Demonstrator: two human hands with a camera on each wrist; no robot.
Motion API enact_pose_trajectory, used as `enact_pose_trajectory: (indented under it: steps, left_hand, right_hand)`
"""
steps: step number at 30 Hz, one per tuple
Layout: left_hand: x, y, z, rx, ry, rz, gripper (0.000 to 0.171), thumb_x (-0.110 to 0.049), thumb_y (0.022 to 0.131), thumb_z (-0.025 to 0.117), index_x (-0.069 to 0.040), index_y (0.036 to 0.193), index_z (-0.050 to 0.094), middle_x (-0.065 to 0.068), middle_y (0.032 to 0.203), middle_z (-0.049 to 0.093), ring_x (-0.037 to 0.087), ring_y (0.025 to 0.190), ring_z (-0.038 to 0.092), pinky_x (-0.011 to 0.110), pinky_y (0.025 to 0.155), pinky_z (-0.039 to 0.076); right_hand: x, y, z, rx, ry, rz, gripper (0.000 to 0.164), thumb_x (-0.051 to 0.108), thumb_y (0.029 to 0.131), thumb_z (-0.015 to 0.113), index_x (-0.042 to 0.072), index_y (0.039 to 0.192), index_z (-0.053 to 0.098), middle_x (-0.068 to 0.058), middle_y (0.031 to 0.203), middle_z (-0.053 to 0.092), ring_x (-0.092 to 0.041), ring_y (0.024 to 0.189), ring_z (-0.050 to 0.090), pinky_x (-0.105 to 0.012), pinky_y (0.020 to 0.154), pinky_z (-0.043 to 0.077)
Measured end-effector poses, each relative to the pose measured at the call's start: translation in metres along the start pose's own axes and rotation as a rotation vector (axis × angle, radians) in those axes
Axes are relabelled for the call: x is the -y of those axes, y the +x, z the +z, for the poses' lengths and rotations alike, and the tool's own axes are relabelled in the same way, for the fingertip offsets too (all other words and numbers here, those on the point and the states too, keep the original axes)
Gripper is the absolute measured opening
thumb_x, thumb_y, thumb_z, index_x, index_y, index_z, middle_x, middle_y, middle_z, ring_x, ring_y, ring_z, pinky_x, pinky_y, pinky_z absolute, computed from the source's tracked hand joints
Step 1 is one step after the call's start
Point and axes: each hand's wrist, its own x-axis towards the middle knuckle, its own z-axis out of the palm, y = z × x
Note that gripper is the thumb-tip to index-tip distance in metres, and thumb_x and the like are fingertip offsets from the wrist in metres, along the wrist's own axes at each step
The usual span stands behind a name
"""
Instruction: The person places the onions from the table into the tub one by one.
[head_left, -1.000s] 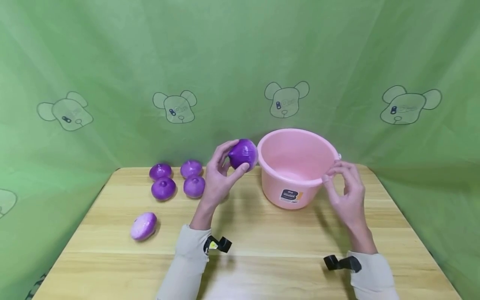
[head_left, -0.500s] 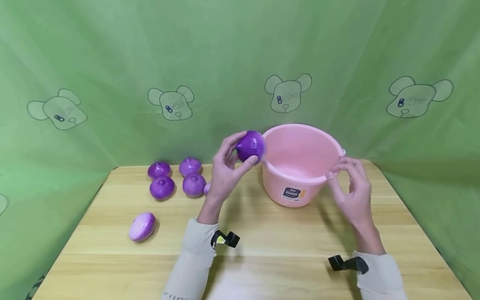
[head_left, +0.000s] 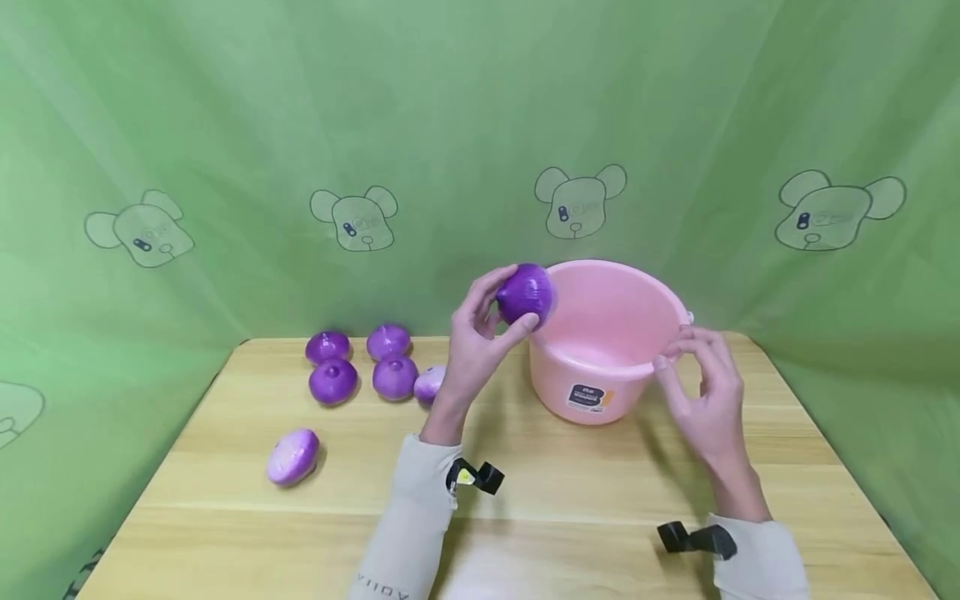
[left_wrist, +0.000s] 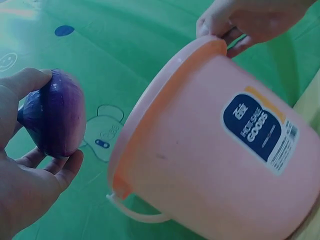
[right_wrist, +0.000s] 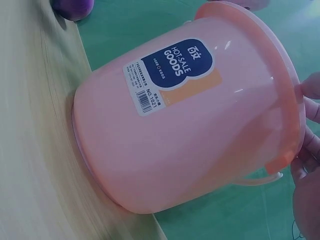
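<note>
My left hand grips a purple onion between thumb and fingers, its pointed tip turned left. The onion is held in the air at the left rim of a pink bucket; in the left wrist view a gap separates the onion from the bucket. My right hand pinches the bucket's right rim with thumb and fingers. In the right wrist view, the fingers lie at the rim and partly leave the frame. The bucket stands upright on the table, and the visible part of its inside holds nothing.
Several purple onions stand in a group at the back left, among them a dark one and a paler one partly behind my left wrist. Another onion lies nearer on the wooden table. A green curtain hangs behind.
My left hand has moved right with the onion, from just left of the bucket to overlapping its left rim in the head view. My right hand stays on the rim.
</note>
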Motion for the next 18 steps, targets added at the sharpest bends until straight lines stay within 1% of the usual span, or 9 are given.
enact_pose_trajectory:
  steps: [3,9,10,11,13,14,16,17,18]
  left_hand:
    - [-0.002,0.000,0.003,0.006,-0.013,0.009,0.063,0.008,0.084,0.076,0.000,0.142,0.054,0.011,0.145,0.052,0.027,0.135,0.052,0.043,0.113,0.045]
    - [-0.005,0.001,0.006,-0.026,-0.024,0.057,0.063,0.010,0.083,0.075,0.002,0.141,0.053,0.013,0.143,0.052,0.030,0.134,0.053,0.045,0.113,0.046]
    - [-0.005,0.001,0.007,-0.030,-0.020,0.060,0.063,0.010,0.082,0.076,0.002,0.141,0.053,0.012,0.143,0.053,0.029,0.134,0.053,0.045,0.112,0.046]
    - [-0.004,0.000,0.008,-0.031,-0.012,0.061,0.064,0.010,0.082,0.076,0.002,0.141,0.053,0.012,0.144,0.053,0.029,0.133,0.054,0.044,0.113,0.046]
    - [-0.003,-0.001,0.010,-0.031,0.003,0.057,0.064,0.009,0.082,0.077,0.002,0.142,0.053,0.012,0.145,0.053,0.028,0.134,0.053,0.043,0.113,0.045]
    - [-0.002,-0.003,0.011,-0.032,0.012,0.053,0.064,0.009,0.082,0.077,0.001,0.142,0.053,0.011,0.145,0.053,0.027,0.134,0.053,0.043,0.114,0.045]
    - [0.000,-0.005,0.012,-0.028,0.022,0.048,0.064,0.009,0.082,0.078,0.000,0.141,0.054,0.012,0.147,0.053,0.026,0.135,0.053,0.042,0.114,0.044]
    - [0.001,-0.006,0.013,-0.022,0.025,0.047,0.064,0.008,0.082,0.078,0.000,0.141,0.054,0.012,0.148,0.052,0.026,0.136,0.052,0.042,0.114,0.044]
    - [0.001,-0.007,0.014,-0.016,0.027,0.047,0.063,0.008,0.082,0.078,0.000,0.140,0.055,0.013,0.149,0.052,0.026,0.136,0.052,0.042,0.114,0.044]
  right_hand:
    - [0.000,0.003,0.001,-0.004,-0.013,-0.007,0.012,-0.012,0.083,0.070,-0.013,0.094,0.066,-0.029,0.116,0.057,-0.024,0.117,0.054,-0.031,0.113,0.042]
    - [-0.001,0.006,0.001,-0.001,-0.015,0.007,0.012,-0.012,0.083,0.070,-0.013,0.095,0.066,-0.029,0.116,0.057,-0.022,0.117,0.053,-0.032,0.114,0.042]
    - [0.005,0.006,0.002,-0.003,-0.014,0.009,0.012,-0.012,0.083,0.069,-0.014,0.094,0.065,-0.030,0.116,0.057,-0.022,0.117,0.053,-0.032,0.114,0.041]
    - [0.010,0.007,0.002,-0.005,-0.014,0.007,0.012,-0.012,0.083,0.068,-0.014,0.094,0.065,-0.028,0.115,0.057,-0.021,0.117,0.053,-0.031,0.114,0.041]
    - [0.022,0.008,0.003,-0.003,-0.012,0.007,0.011,-0.014,0.083,0.067,-0.016,0.093,0.063,-0.023,0.114,0.058,-0.024,0.115,0.053,-0.031,0.114,0.041]
    - [0.028,0.008,0.004,0.001,-0.012,0.011,0.011,-0.015,0.083,0.066,-0.017,0.093,0.063,-0.023,0.113,0.058,-0.025,0.115,0.053,-0.031,0.114,0.041]
    - [0.039,0.009,0.004,0.009,-0.010,0.017,0.010,-0.017,0.083,0.065,-0.018,0.092,0.061,-0.017,0.113,0.058,-0.027,0.114,0.053,-0.030,0.113,0.042]
    - [0.039,0.009,0.004,0.012,-0.012,0.020,0.010,-0.017,0.083,0.064,-0.018,0.092,0.061,-0.013,0.113,0.058,-0.026,0.113,0.053,-0.030,0.113,0.042]
    - [0.040,0.008,0.003,0.016,-0.015,0.024,0.011,-0.018,0.083,0.064,-0.019,0.093,0.061,-0.011,0.114,0.058,-0.028,0.113,0.053,-0.030,0.113,0.042]
